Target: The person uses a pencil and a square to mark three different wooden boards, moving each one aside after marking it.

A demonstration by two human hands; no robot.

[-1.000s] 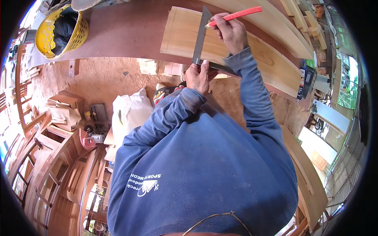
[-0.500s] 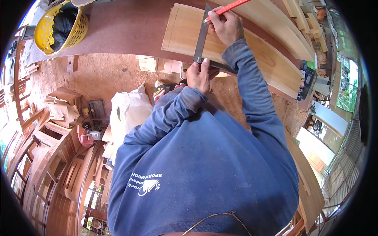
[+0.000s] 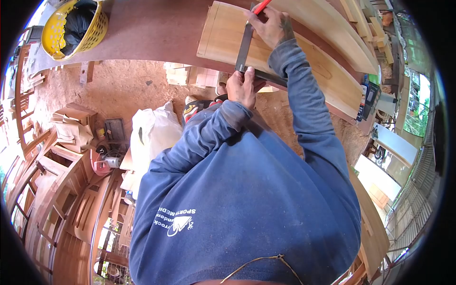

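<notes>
A light wooden board (image 3: pixel 313 65) lies on the dark red-brown bench, with a try square (image 3: pixel 245 45) across it. The square's dark stock (image 3: pixel 270 77) runs along the board's near edge. My left hand (image 3: pixel 242 88) grips the square at its corner, thumb on top and the other fingers partly hidden below. Near the blade's far end, my right hand (image 3: pixel 273 31) pinches a red pencil (image 3: pixel 261 6). The pencil leans over the blade; its tip is hard to make out.
A yellow basket (image 3: pixel 97 33) with a black bag inside stands on the bench (image 3: pixel 152 35) at the left. More boards (image 3: pixel 327 23) lie beyond the workpiece. Dark boxed items (image 3: pixel 368 102) sit at the bench's right end. A white sack (image 3: pixel 154 128) and wooden pieces are on the dirt floor.
My right hand has shifted slightly toward the blade's far end, and the pencil now tilts more steeply. My left hand stays on the square's corner. The whole view has shifted a little.
</notes>
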